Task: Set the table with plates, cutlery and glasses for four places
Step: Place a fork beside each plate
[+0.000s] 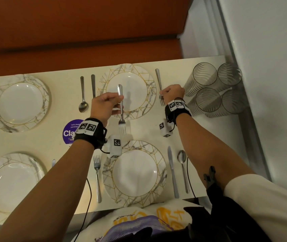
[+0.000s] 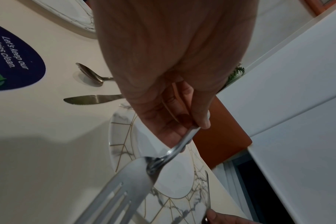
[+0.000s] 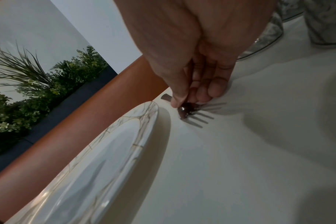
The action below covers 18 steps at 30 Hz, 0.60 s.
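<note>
On the table (image 1: 55, 142), by the far plate (image 1: 128, 90): two hands, each with a fork.
Left hand (image 1: 104, 106): held over the near left edge of the far plate, fingers and thumb curled round a raised fork.
Raised fork (image 1: 121, 110): up in the air, prongs pointing at the person, handle reaching over the far plate.
Right hand (image 1: 172, 93): just right of the far plate, fingertips pinching a second fork near its head.
Second fork (image 1: 159, 86): lying on the table right beside the far plate, prongs toward the person and flat on the top.
Glasses (image 1: 216, 88): four together, right of the far plate, next to the right hand.
Spoon (image 1: 83, 96) and knife (image 1: 93, 85): side by side, left of the far plate.
Near plate (image 1: 135, 172): closer to the person than the far plate, with a fork on its left and a knife and spoon on its right.
Other plates (image 1: 19, 103): two more, well to the left of the far plate.
Purple sticker (image 1: 69, 131): on the table, near and left of the far plate.
</note>
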Motion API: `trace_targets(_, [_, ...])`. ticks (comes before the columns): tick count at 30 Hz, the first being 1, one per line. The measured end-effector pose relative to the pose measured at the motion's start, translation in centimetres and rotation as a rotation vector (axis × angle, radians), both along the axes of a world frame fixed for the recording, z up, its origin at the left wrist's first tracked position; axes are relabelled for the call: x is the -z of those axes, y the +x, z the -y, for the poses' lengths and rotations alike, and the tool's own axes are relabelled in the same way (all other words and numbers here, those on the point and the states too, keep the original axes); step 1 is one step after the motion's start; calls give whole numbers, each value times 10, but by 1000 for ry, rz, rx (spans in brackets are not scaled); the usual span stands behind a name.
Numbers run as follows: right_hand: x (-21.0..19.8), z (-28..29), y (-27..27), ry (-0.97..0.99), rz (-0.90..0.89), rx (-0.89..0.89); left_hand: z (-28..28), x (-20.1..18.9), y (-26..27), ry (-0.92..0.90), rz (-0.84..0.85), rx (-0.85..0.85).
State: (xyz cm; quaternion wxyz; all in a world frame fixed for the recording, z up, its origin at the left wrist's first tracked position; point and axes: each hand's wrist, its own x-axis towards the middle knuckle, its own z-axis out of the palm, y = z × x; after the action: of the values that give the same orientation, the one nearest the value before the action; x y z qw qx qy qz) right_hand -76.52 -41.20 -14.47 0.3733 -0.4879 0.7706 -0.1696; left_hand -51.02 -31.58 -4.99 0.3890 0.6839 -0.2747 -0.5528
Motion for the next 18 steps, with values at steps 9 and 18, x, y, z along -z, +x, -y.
trace_targets(9, [-5, -2, 4, -4, -24, -11, -2, 2, 5, 9, -8, -13])
trace_targets(18, [-33, -23, 29, -420, -3, 26, -3, -3, 8, -21, 0, -8])
